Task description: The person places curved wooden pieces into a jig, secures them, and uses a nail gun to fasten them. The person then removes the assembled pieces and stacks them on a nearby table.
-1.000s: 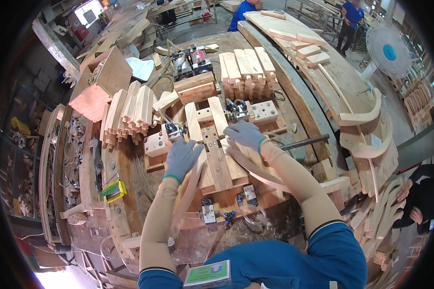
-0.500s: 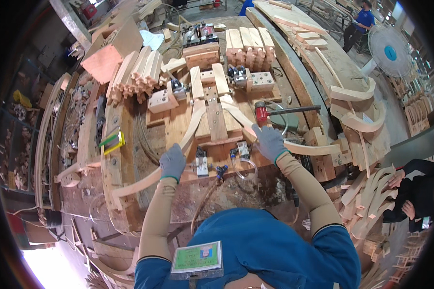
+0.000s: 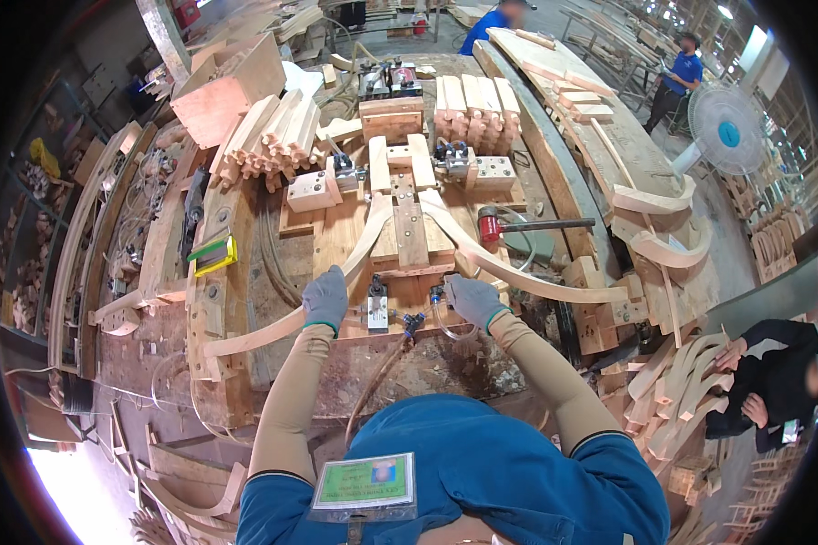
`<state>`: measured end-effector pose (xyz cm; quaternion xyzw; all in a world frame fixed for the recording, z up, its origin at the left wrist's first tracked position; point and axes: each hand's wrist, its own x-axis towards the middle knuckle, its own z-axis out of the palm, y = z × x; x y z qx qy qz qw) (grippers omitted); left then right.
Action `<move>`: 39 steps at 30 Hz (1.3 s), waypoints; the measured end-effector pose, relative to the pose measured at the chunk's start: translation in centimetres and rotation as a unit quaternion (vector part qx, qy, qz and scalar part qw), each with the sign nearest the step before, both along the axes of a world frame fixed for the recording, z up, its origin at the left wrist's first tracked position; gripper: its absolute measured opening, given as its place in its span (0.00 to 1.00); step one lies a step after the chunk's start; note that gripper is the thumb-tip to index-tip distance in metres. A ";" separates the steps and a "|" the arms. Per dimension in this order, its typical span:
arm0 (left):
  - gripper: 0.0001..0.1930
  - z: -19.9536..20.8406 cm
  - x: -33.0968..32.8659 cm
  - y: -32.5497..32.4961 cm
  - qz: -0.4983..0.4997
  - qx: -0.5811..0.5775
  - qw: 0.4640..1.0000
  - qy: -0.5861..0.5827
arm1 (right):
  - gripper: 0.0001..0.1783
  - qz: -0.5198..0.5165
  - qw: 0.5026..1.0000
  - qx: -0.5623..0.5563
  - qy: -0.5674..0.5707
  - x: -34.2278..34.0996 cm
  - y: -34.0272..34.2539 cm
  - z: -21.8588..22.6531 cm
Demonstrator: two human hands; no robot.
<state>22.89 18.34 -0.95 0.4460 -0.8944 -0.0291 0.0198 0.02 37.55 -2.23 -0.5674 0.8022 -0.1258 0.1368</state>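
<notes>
My left hand [image 3: 325,298], in a grey glove, is closed around the left curved wooden piece [image 3: 254,334]. That piece runs from the wooden clamping jig [image 3: 413,238] out to the bench's left edge. My right hand [image 3: 474,302], also gloved, has its fingers curled over the right air valve [image 3: 437,294], most of which it hides. The right curved wooden piece [image 3: 536,283] lies beyond that hand, untouched, its inner end in the jig. Between my hands stands the left air valve [image 3: 377,307]. Two short straight wooden pieces [image 3: 379,165] sit upright at the jig's far end.
A red-headed hammer [image 3: 491,225] lies right of the jig. Pneumatic cylinders [image 3: 311,191] flank it. Stacks of wooden parts [image 3: 268,136] stand behind, with a plywood box [image 3: 232,95]. A fan [image 3: 725,127] stands far right; a person in black [image 3: 768,381] handles curved parts.
My right hand has let go of the right curved piece and moved left and down to the right air valve. My left hand stays on the left piece. The view has shifted slightly.
</notes>
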 end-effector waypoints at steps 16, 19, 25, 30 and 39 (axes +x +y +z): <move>0.12 2.2 -0.9 1.2 -0.070 -0.160 0.977 0.121 | 0.22 0.019 0.983 -0.175 0.050 -0.4 4.9 3.1; 0.13 1.8 -3.1 2.7 -0.163 -0.027 0.975 0.146 | 0.19 0.040 0.977 -0.192 0.080 0.1 6.3 2.8; 0.10 -0.9 -4.3 2.2 -0.130 0.129 0.983 0.029 | 0.14 0.072 0.979 -0.180 0.065 1.1 6.2 4.1; 0.10 -3.3 -4.2 3.4 -0.103 0.091 0.989 0.055 | 0.13 0.062 0.974 -0.204 0.071 0.6 7.1 3.9; 0.11 -1.2 -5.6 2.4 -0.080 0.188 0.979 0.028 | 0.15 0.061 0.971 -0.224 0.055 1.3 7.7 3.4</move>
